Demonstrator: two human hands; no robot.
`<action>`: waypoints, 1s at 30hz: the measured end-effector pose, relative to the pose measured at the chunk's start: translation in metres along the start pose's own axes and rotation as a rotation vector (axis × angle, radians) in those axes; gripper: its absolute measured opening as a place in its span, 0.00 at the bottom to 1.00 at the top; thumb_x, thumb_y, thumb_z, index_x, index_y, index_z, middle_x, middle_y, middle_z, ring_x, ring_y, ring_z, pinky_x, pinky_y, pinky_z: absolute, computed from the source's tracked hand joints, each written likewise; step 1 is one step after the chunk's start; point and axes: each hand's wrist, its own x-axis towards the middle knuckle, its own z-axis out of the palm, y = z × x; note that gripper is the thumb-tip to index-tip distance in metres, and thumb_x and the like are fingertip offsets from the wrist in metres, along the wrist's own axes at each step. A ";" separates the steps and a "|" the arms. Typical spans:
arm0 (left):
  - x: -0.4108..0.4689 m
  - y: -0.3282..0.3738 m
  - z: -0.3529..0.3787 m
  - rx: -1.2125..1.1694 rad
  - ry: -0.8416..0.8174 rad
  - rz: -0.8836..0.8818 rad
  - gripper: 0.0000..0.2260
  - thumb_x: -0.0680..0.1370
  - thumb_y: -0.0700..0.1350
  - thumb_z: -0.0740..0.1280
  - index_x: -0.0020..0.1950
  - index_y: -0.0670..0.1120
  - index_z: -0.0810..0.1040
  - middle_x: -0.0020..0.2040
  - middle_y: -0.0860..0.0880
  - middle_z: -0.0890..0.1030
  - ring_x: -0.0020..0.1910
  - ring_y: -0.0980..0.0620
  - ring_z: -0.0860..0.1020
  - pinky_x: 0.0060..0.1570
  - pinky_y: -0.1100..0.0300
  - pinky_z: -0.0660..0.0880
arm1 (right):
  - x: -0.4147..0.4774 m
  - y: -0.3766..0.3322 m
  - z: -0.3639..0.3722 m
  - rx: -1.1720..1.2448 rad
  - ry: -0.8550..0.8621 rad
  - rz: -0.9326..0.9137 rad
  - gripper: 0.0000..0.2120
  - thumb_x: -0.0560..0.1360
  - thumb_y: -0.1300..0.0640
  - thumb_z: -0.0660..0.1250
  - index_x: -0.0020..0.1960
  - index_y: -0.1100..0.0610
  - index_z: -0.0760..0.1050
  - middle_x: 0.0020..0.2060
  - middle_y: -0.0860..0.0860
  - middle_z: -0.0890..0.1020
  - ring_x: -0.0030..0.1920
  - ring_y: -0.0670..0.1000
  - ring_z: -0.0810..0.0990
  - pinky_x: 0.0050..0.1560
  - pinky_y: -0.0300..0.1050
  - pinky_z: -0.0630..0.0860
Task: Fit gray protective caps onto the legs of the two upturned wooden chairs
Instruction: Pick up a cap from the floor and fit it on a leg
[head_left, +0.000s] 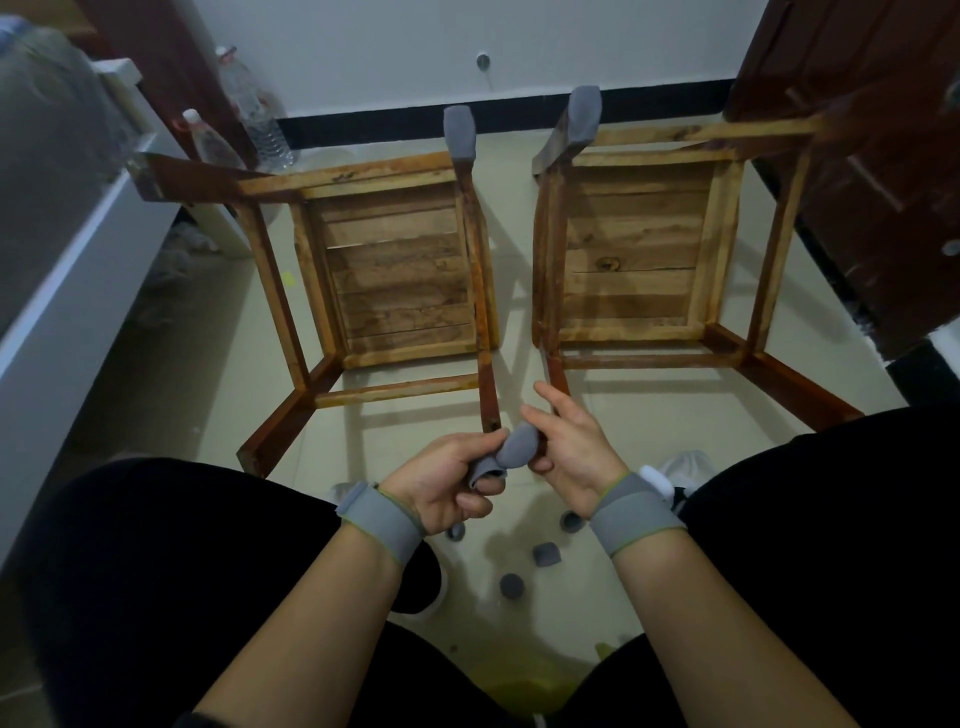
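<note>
Gray cap (514, 447) sits stretched between both hands, right by the near chair legs, can't tell which one it's going on. Left hand (447, 480) pinches the rolled rim, and right hand (569, 452) pinches the closed end with thumb and curled fingers. I'd keep that rim wide and roll it down evenly. Pale tile floor (208, 364) has bottles (260, 119) far left, spare caps (546, 553) by the knees and a dark door (857, 156) on the right.

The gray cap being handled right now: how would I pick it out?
Start at the two upturned chairs, then look between their nearest leg tips, beyond the gray wristbands. That cap is crumpled and held aloft, unlike the fitted caps on far legs and the loose caps on the floor.
</note>
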 end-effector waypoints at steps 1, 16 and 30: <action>-0.001 0.000 0.000 0.035 0.007 -0.009 0.06 0.81 0.46 0.62 0.51 0.43 0.73 0.34 0.48 0.67 0.26 0.57 0.63 0.17 0.69 0.56 | 0.000 0.001 0.000 -0.008 -0.006 0.001 0.22 0.78 0.59 0.64 0.71 0.46 0.66 0.41 0.56 0.76 0.32 0.51 0.64 0.25 0.39 0.62; 0.019 -0.007 -0.002 0.149 0.282 0.224 0.09 0.81 0.42 0.60 0.41 0.47 0.70 0.32 0.48 0.69 0.24 0.57 0.63 0.20 0.67 0.61 | 0.004 0.005 0.005 -0.454 -0.108 -0.046 0.17 0.78 0.52 0.64 0.67 0.44 0.70 0.46 0.47 0.80 0.42 0.45 0.75 0.35 0.39 0.67; 0.047 -0.008 -0.019 0.225 0.460 0.256 0.11 0.81 0.42 0.61 0.39 0.45 0.73 0.27 0.52 0.72 0.24 0.57 0.66 0.23 0.64 0.64 | 0.035 0.026 0.008 -0.343 0.074 -0.034 0.23 0.80 0.59 0.60 0.74 0.53 0.60 0.48 0.49 0.78 0.53 0.49 0.76 0.56 0.39 0.69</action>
